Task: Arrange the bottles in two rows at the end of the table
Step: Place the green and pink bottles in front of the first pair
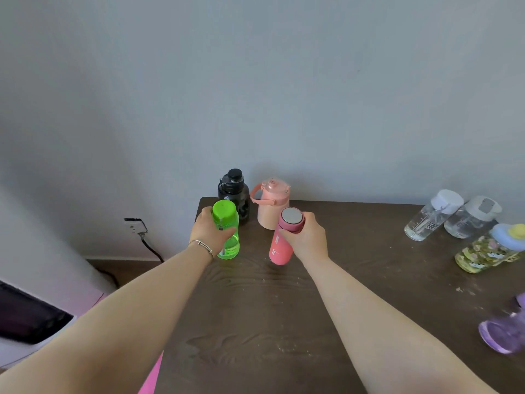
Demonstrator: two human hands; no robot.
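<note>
My left hand (pixel 208 231) grips a bright green bottle (pixel 228 243) standing upright near the table's left edge. My right hand (pixel 306 237) grips a pink flask (pixel 279 248) with a silver cap, upright beside it. Behind them, against the wall, stand a black bottle (pixel 234 189) and a peach bottle with a handle (pixel 272 204). At the right are two clear bottles with white lids (pixel 431 216) (pixel 471 221), a yellow patterned bottle with a blue lid (pixel 488 251), and a purple bottle (pixel 502 331) at the frame edge.
The dark wooden table (pixel 270 322) meets a grey wall at the back. Left of the table, a wall socket with a black cable (pixel 136 226) and a white and pink appliance (pixel 42 322) are below.
</note>
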